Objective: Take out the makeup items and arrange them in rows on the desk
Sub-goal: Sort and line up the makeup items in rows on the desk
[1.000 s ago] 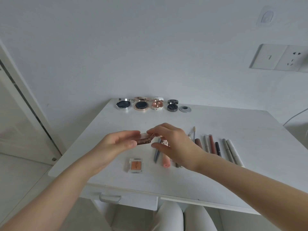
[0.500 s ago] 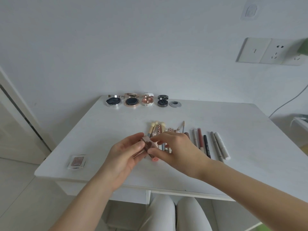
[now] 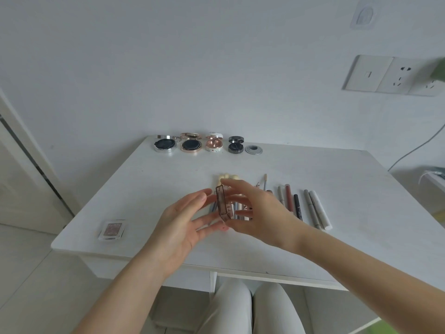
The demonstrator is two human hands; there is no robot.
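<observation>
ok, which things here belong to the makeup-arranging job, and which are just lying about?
Job: brown case in right hand; left hand open beside it; compacts; pens; square palette; desk.

Lying about: wall sockets; cable; wall hook; desk grommet.

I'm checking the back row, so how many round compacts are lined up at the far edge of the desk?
4, side by side along the far edge: silver compact leftmost, rose-gold compact next, white-lidded compact third, dark grey compact rightmost. The flat grey ring beside them looks like a desk grommet, not counted.
</observation>
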